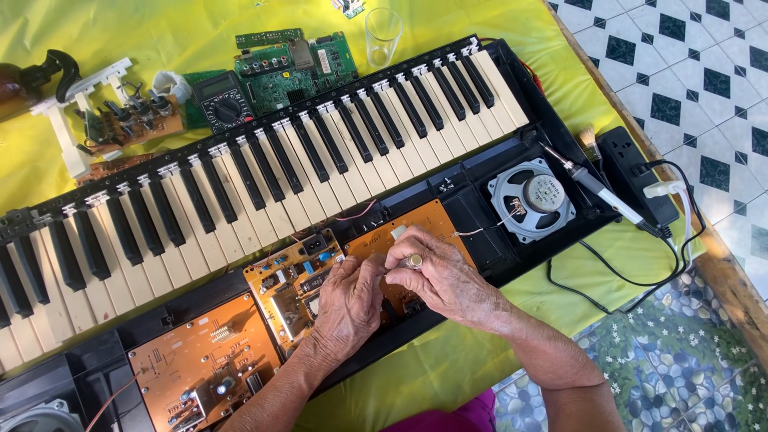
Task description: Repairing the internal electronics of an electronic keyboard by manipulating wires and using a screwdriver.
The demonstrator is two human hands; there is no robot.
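Head view: left hand [350, 298] and right hand [436, 276] pinch closed over orange circuit board [424, 224] in opened keyboard [264, 172].

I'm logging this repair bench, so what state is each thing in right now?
Keyboard: casing off, boards exposed.
Orange board: in the casing, both hands on it.
Left hand: fingers pressed on the board.
Right hand: fingertips pinched; what it pinches is hidden.
Speaker: uncovered, wired.
Soldering iron: lying unheld.
Glass: upright, empty.

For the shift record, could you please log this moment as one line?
left hand on orange circuit board | right hand pinching small part, unclear | opened keyboard | speaker exposed
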